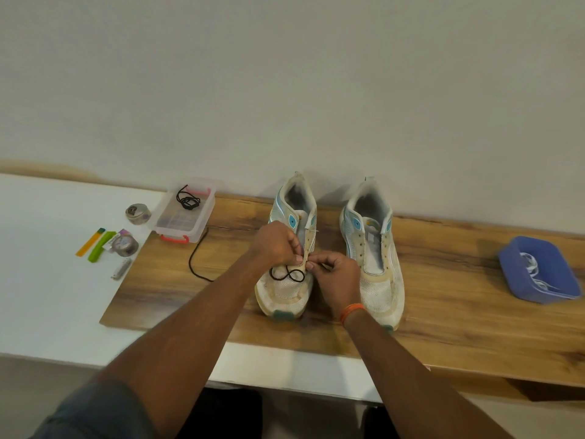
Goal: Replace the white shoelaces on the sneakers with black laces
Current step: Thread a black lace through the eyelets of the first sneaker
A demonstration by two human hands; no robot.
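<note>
Wood board (443,327) (white wall (285,74)) — sneakers (373,248)

The head camera is looking forward and down from above the person's arms, facing the wall (285,74), taking in the board (443,312) and table (47,280) at close, wide-angle range.

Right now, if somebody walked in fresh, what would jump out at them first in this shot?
Probably the two hands meeting over the left sneaker at the middle of the wooden board: the left hand and right hand both pinch at its eyelet strip, with a black lace looped over the toe. Beside it stands the right sneaker, unlaced, and far right a blue tray holding white laces.
</note>
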